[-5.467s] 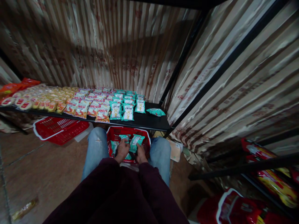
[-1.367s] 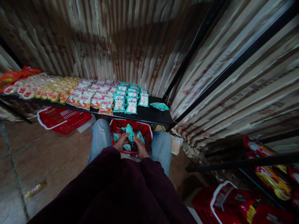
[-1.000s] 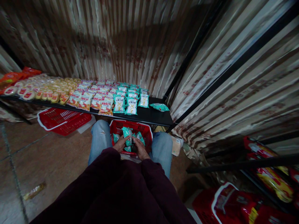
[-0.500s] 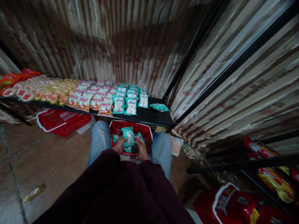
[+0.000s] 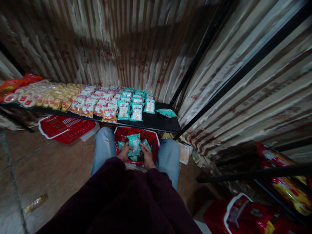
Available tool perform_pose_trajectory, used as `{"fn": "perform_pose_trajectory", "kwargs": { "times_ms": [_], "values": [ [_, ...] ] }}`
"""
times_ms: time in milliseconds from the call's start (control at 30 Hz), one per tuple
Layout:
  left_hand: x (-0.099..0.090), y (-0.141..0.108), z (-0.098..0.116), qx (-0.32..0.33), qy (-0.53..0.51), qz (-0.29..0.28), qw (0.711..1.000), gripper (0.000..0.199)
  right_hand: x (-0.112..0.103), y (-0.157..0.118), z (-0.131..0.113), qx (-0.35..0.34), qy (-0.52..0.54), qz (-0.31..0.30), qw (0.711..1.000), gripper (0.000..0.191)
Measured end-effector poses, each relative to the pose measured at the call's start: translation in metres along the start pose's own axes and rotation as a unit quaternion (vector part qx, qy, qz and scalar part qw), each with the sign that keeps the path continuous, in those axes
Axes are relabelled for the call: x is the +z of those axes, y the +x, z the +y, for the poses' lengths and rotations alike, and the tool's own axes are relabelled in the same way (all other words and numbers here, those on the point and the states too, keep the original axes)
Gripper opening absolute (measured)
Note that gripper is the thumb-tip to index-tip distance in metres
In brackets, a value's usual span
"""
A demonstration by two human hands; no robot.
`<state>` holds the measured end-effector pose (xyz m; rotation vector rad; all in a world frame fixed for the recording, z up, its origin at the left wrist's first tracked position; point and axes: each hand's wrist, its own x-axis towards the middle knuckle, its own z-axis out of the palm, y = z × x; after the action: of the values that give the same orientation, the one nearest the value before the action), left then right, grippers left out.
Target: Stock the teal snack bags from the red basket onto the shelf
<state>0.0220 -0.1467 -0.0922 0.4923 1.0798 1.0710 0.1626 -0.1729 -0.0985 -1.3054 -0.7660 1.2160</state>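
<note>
Between my knees stands a red basket with several teal snack bags in it. Over it, my left hand grips the left side of a teal snack bag. The fingers of my right hand are closed on the right edge of the same bag. On the black shelf ahead, rows of teal and white bags stand beside orange and white snack bags. One teal bag lies flat near the shelf's right end.
Round packaged snacks and orange bags fill the shelf's left part. Another red basket is below it. At the lower right are a red basket with a white handle and red-yellow packages. A golden packet lies on the floor.
The held teal bag has turned slightly more upright and face-on between my hands. Both hands stay on it over the basket.
</note>
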Motion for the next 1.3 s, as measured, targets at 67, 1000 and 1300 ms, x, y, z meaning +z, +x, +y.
{"fn": "perform_pose_trajectory", "kwargs": {
  "times_ms": [67, 1000, 1300],
  "values": [
    [0.001, -0.002, 0.002, -0.003, 0.003, -0.001, 1.000, 0.058, 0.003, -0.002, -0.003, 0.015, 0.000, 0.000, 1.000, 0.044],
    [0.008, -0.006, 0.006, 0.082, 0.103, -0.009, 0.991, 0.045, 0.009, -0.005, -0.009, -0.004, -0.038, 0.025, 0.999, 0.059],
    [0.014, -0.006, 0.007, 0.053, 0.111, -0.033, 0.992, 0.040, 0.006, 0.003, -0.006, -0.002, -0.001, 0.041, 0.999, 0.061]
  ]
}}
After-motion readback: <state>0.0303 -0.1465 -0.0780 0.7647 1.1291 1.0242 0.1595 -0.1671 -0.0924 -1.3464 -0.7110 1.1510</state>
